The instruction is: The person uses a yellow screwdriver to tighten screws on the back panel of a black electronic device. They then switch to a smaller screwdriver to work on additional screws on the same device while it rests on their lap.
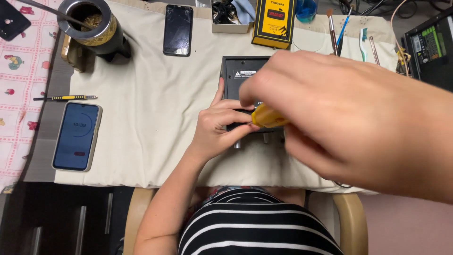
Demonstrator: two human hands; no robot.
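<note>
Yellow tool handle [268,116] | tip hidden by right hand [330,108] | left hand [218,127] steadies black box [241,73]

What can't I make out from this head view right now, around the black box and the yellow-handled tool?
- Tool tip: the yellow-handled tool shows only part of its handle; the right hand covers the rest.
- Black box: its right half and front face are hidden by the right hand and the left hand.
- Right-hand fingers: motion-blurred, so the grip is unclear.
- Green-labelled device: cut off by the right edge.
</note>
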